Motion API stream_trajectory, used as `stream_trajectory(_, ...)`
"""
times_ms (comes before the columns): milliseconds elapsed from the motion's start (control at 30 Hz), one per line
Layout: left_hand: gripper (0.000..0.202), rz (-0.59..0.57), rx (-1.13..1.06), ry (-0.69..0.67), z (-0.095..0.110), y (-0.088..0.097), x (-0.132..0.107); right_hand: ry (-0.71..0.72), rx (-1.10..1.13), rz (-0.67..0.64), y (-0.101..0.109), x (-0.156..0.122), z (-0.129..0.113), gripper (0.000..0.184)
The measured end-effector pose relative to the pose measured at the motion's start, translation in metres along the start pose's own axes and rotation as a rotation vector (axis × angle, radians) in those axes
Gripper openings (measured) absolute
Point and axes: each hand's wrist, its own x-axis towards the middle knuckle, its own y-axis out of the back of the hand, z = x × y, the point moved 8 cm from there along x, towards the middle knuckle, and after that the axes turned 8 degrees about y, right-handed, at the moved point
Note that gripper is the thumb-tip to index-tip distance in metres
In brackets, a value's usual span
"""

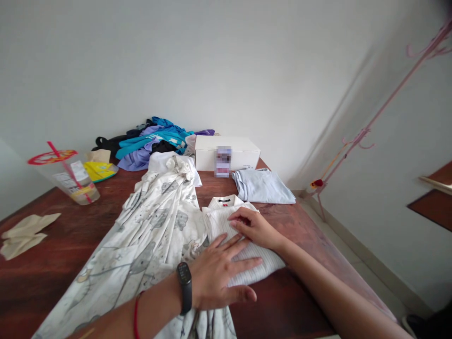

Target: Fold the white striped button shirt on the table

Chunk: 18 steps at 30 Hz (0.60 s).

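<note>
A white, finely striped shirt (247, 270) lies folded on the wooden table, its collar and dark label facing away from me. My left hand (222, 270), with a black wristband, rests flat on the shirt, fingers spread. Touching the upper part of the same shirt, my right hand (256, 228) is loosely bent; a small gap shows between thumb and forefinger. Directly left of the shirt stretches a long white garment with grey cartoon prints (155, 230), partly hidden under my left arm.
Behind are a white box (243, 149), a small blurred packet (223, 162) and a folded light-blue cloth (263, 186). A pile of clothes (155, 141), yellow package (99, 171), plastic cup with straw (79, 186) and beige paper (28, 230) occupy the left. A pink rack (388, 101) stands right.
</note>
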Motion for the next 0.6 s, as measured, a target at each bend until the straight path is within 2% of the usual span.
stream_trajectory(67, 0.064, 0.055, 0.000, 0.030, -0.005, 0.003, 0.001, -0.032, 0.020, 0.012, 0.002, 0.000, 0.006, 0.017)
stream_trajectory(267, 0.055, 0.207, 0.035, 0.221, -0.030, 0.016, 0.002, -0.005, 0.026, 0.039, 0.007, 0.001, 0.002, 0.019)
stream_trajectory(433, 0.079, 0.214, 0.110, 0.356, -0.046, 0.010, -0.002, 0.029, -0.069, 0.120, 0.014, 0.001, 0.003, 0.022)
stream_trajectory(500, 0.088, 0.206, 0.113, 0.414, -0.050, 0.009, -0.003, 0.056, -0.153, 0.079, 0.011, 0.000, 0.002, 0.026)
stream_trajectory(600, 0.094, 0.184, 0.109, 0.454, -0.052, 0.009, -0.004, 0.037, -0.313, -0.082, 0.000, -0.003, 0.003, 0.043)
